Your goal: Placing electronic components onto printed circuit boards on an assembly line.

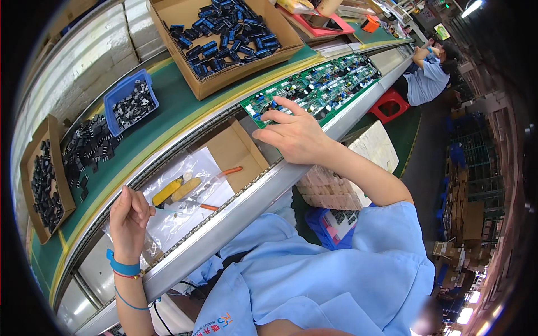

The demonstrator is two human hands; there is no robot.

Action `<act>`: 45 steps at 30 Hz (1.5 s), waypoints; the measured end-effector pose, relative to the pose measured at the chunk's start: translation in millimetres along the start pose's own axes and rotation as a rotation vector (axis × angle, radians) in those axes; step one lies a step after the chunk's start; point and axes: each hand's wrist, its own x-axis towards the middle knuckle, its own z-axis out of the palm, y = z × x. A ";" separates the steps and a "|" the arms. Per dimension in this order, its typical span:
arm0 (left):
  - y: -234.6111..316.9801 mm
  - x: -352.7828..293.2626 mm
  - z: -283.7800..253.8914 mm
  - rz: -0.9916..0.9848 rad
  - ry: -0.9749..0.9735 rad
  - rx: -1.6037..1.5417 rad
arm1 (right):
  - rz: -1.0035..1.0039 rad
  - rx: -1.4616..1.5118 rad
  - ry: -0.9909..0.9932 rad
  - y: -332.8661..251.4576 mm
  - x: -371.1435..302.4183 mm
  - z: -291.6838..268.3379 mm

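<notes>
Cardboard tray (66,196): brown, lying at the left end of the green worktop (174,89), carrying a heap of small black parts.
Loose black pieces (89,147): spreading over the worktop between the tray and the blue bin.
Blue bin (112,120): standing on the worktop just right of the tray, holding dark and grey parts.
Left hand (128,221): hanging above the near metal rail, fingers curling in toward the thumb; cannot tell whether something small is sitting inside. A blue wristband (124,267) is circling the wrist.
Gap between rails: a clear plastic bag (168,224) is lying over white paper, with a yellow handle (167,192) and a tan one (186,189) resting side by side.
Large cardboard box (252,64): sitting toward the worktop's far edge, filling with blue-and-black cylinders (224,36).
Right hand (300,137): spreading its fingers wide over the left end of the board; contact cannot be told.
Green circuit board (330,84): lying lengthwise along the worktop's near edge, bearing many components.
Red stool (390,105): standing beyond the near rail, by a seated co-worker (427,84) in light blue.
</notes>
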 end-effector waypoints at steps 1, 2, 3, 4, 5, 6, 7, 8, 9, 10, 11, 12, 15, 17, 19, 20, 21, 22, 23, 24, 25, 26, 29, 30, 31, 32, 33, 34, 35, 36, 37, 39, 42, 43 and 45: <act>-1.6 1.2 -1.3 0.001 -0.005 0.004 | 0.008 0.009 0.007 0.4 -2.0 -0.7; -3.4 2.0 -2.4 0.004 -0.011 -0.002 | 0.008 0.002 0.003 0.1 -2.8 -0.7; -5.2 2.8 -3.4 0.001 -0.007 -0.018 | 0.006 -0.010 0.003 -0.6 -2.7 -0.2; -3.9 3.3 -2.7 -0.003 0.004 -0.024 | 0.006 -0.016 0.011 0.1 -2.3 1.1; -3.6 3.4 -2.4 -0.001 0.003 -0.021 | 0.007 -0.016 0.015 0.2 -2.1 2.5; -4.2 3.2 -2.6 0.000 0.002 -0.026 | 0.003 -0.010 0.011 -0.5 -1.9 3.6; -4.5 3.3 -2.3 0.002 0.000 -0.030 | 0.001 -0.005 0.007 -1.8 -1.7 4.6; -3.9 3.5 -1.3 0.004 -0.004 -0.028 | 0.004 -0.009 0.010 -3.4 -1.0 4.2; -3.1 3.9 0.1 -0.005 -0.005 -0.027 | 0.021 -0.002 0.004 -5.7 0.0 3.3; -2.6 3.2 1.0 -0.014 -0.003 -0.026 | 0.036 0.006 -0.001 -8.7 1.2 3.0; -2.9 3.1 0.3 -0.011 -0.006 -0.025 | 0.037 0.002 0.001 -12.2 3.8 4.6; -3.7 3.6 -1.3 -0.010 -0.010 -0.019 | 0.065 0.013 0.099 -15.9 7.5 7.2; -4.5 3.8 -1.2 -0.011 -0.004 -0.013 | 0.120 0.013 0.209 -25.4 12.6 9.5; -4.5 3.6 -2.2 -0.011 0.009 -0.008 | 0.263 -0.077 0.230 -31.2 19.1 8.8; -5.4 3.7 -2.9 -0.026 0.009 -0.030 | 0.309 -0.077 0.161 -32.1 17.7 11.5; -4.0 3.3 0.5 -0.026 0.016 -0.023 | 0.375 -0.085 0.137 -32.9 18.3 11.8; -2.7 3.5 0.9 -0.021 0.010 -0.018 | 0.441 -0.092 0.113 -33.0 18.8 12.2; -2.8 2.8 1.4 -0.030 0.010 -0.019 | 0.448 -0.064 0.098 -32.1 17.2 13.2; -3.2 2.2 1.3 -0.039 0.008 -0.020 | 0.450 -0.068 0.105 -31.3 17.0 13.2; -3.8 2.2 -0.8 -0.032 -0.002 -0.015 | 0.432 -0.095 0.102 -30.6 17.0 13.1; -3.6 1.4 -1.1 -0.029 -0.007 -0.011 | 0.415 -0.122 0.098 -30.4 17.3 13.2; -3.3 0.4 -0.6 -0.034 0.003 -0.019 | 0.418 -0.125 0.104 -29.8 17.1 13.7; -3.1 -0.8 -1.1 -0.037 0.007 -0.033 | 0.430 -0.136 0.124 -27.8 15.3 14.2; -3.1 -1.2 -0.5 -0.043 0.004 -0.041 | 0.450 -0.135 0.124 -26.3 14.3 13.5; -3.1 -1.4 0.1 -0.047 0.001 -0.048 | 0.470 -0.134 0.124 -24.4 13.2 13.1; -3.6 -1.8 0.0 -0.042 -0.015 -0.040 | 0.481 -0.146 0.126 -23.0 11.7 13.2; -3.8 -2.7 -0.6 -0.039 -0.017 -0.037 | 0.482 -0.148 0.131 -22.8 12.2 13.6; -4.6 -3.1 -0.7 -0.040 -0.027 -0.031 | 0.494 -0.152 0.114 -22.6 11.7 13.2; -4.9 -2.7 0.3 -0.042 -0.037 -0.025 | 0.505 -0.156 0.097 -22.3 11.0 12.9; -2.7 -3.3 4.2 -0.048 -0.016 -0.025 | 0.509 -0.161 0.097 -22.1 10.9 13.5; -2.0 -3.0 4.7 -0.049 -0.023 -0.026 | 0.515 -0.135 0.106 -21.9 11.5 14.6; -2.8 -3.2 4.6 -0.060 -0.038 -0.044 | 0.524 -0.115 0.112 -21.7 12.9 15.7; -3.2 -5.8 7.4 -0.067 -0.054 -0.063 | 0.520 -0.097 0.154 -23.0 13.4 19.9; -3.8 -6.4 8.2 -0.066 -0.059 -0.066 | 0.520 -0.103 0.153 -23.2 13.6 19.7; -5.6 -7.6 9.8 -0.076 -0.058 -0.058 | 0.530 -0.081 0.159 -24.7 13.6 18.8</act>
